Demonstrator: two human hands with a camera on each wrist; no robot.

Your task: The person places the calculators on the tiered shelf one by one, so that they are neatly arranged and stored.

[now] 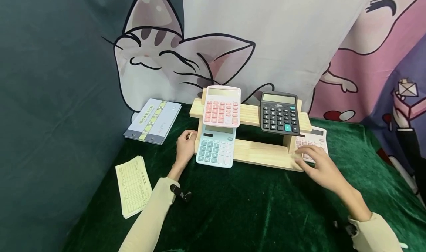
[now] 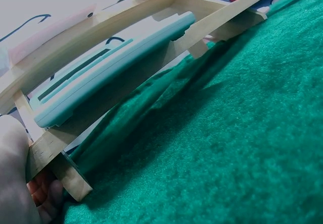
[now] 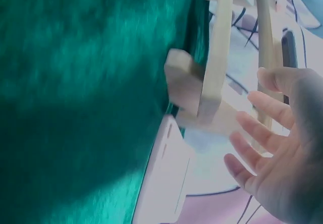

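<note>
A two-tier wooden display stand [image 1: 259, 154] stands on green velvet. My left hand [image 1: 187, 146] grips its left end, and in the left wrist view the fingers [image 2: 45, 196] curl round the end of the lower board. Near the right end is my right hand [image 1: 319, 167]; in the right wrist view its fingers are spread and hold nothing. On the upper board lean a pink calculator [image 1: 222, 106] at left and a black calculator [image 1: 279, 113] at right. A light-blue calculator [image 1: 215, 146] rests on the lower board. Partly behind my right hand lies a white-and-pink calculator [image 1: 316, 141].
A grey-blue notebook [image 1: 153, 120] with a yellow-green band lies to the stand's left. Nearer lies a pad of yellowish printed forms [image 1: 134, 185]. The green velvet cloth [image 1: 246, 207] covers the table, and a cat-printed curtain [image 1: 283, 33] hangs behind.
</note>
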